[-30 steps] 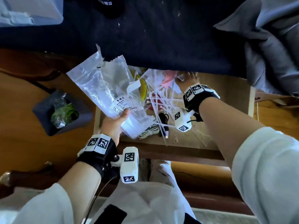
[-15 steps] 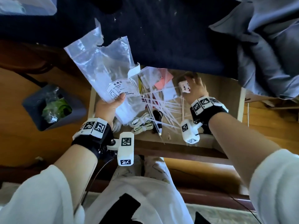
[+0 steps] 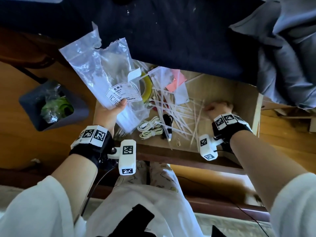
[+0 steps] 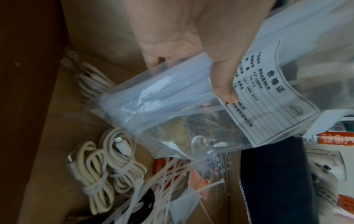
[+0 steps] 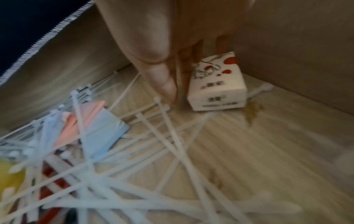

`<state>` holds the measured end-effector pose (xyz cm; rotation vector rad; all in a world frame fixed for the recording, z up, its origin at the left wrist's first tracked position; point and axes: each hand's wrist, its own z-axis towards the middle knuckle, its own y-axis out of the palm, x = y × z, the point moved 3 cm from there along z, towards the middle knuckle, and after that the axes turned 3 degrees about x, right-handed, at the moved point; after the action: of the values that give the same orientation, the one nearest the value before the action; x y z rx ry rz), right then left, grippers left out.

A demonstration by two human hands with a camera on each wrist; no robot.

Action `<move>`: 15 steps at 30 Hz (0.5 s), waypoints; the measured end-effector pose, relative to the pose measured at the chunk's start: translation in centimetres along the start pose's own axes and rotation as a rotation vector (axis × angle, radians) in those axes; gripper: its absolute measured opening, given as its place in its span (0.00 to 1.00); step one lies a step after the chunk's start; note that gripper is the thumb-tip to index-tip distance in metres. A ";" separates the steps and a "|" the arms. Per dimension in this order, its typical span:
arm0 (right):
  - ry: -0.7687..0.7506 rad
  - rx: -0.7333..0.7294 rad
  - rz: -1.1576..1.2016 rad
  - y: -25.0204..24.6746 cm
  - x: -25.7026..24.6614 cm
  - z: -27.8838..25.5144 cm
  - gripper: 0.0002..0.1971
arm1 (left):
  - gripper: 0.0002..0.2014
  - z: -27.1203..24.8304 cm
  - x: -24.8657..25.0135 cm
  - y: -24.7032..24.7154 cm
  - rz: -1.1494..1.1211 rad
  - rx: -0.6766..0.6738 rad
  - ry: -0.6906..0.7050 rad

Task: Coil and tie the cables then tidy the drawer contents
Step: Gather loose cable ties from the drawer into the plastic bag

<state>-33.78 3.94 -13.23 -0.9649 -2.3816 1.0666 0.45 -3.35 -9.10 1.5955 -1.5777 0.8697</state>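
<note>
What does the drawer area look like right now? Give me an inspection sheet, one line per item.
Surface: open wooden drawer, floor partly bare.
Job's things: loose white zip ties scattered and crossed; clear plastic bag of ties, top torn open.
Clutter: small white box in the far corner; pink card; yellow item.
Grippers: left hand grips the bag above the drawer; right hand reaches down by the box, grasp blurred.
Cables: white cables coiled and tied; black cable beside them.
Surroundings: dark cloth; grey bin on the floor.
</note>
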 end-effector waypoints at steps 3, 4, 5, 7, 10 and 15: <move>-0.014 0.073 0.090 -0.6 -3.0 -0.4 0.21 | 0.26 -0.3 0.1 -0.1 0.000 0.031 -0.039; 0.004 0.082 0.131 -0.7 -3.7 -0.8 0.26 | 0.25 -0.4 0.0 -0.2 0.003 0.039 -0.046; 0.049 0.063 0.173 -0.5 -4.2 -1.4 0.31 | 0.24 -0.5 0.0 -0.2 0.005 0.040 -0.051; 0.084 -0.082 0.161 0.9 -4.6 -2.5 0.39 | 0.24 -0.6 0.0 -0.2 0.003 0.027 -0.051; 0.028 -0.272 0.038 3.8 -5.1 -3.7 0.46 | 0.21 -0.5 0.0 -0.1 -0.003 -0.008 -0.038; 0.174 0.014 0.326 4.0 -8.0 -4.5 0.44 | 0.21 -0.4 0.3 -0.3 -0.065 0.028 -0.069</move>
<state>-23.93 2.49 -13.65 -1.4144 -2.1212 1.0571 0.79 -3.13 -8.69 1.7033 -1.5579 0.8139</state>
